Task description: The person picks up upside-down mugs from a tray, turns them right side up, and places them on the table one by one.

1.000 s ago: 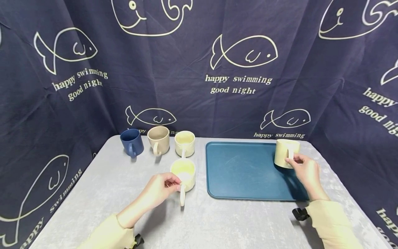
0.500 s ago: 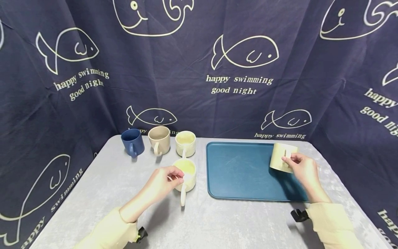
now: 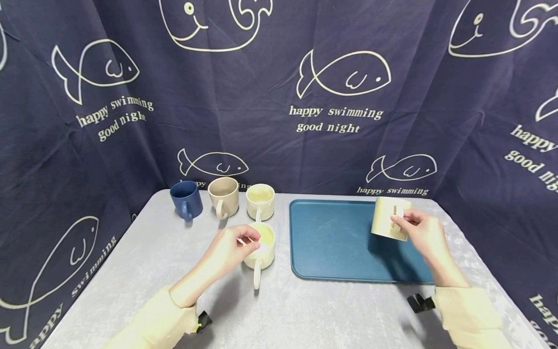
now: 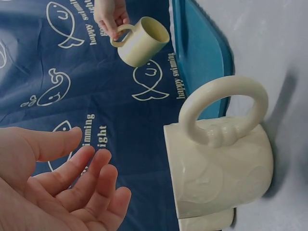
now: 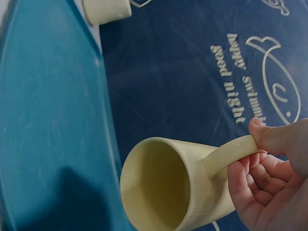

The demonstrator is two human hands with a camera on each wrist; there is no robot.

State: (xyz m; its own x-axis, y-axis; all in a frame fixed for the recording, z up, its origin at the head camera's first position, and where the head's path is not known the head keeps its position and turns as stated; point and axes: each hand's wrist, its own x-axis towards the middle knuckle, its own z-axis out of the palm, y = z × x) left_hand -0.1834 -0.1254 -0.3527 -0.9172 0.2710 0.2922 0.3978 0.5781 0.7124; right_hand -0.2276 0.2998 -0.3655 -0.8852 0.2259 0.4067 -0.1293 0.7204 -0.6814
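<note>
My right hand (image 3: 425, 237) grips the handle of a pale yellow mug (image 3: 385, 218). It is held above the blue tray (image 3: 331, 242) with its mouth facing down, as the right wrist view (image 5: 159, 187) confirms. My left hand (image 3: 228, 249) hovers beside and above a cream mug (image 3: 263, 257). In the left wrist view its fingers are loosely bent, holding nothing and apart from that mug (image 4: 221, 168). The cream mug stands upright on the table, handle toward me.
Behind the cream mug, a pale yellow mug (image 3: 260, 206), a beige mug (image 3: 224, 196) and a navy mug (image 3: 186, 199) stand in a row at the back left of the grey table (image 3: 314, 315). A dark fish-print curtain (image 3: 261, 97) surrounds the table.
My right hand has moved the yellow mug leftward over the tray, raising and tilting it. My left hand has risen slightly from the cream mug's rim.
</note>
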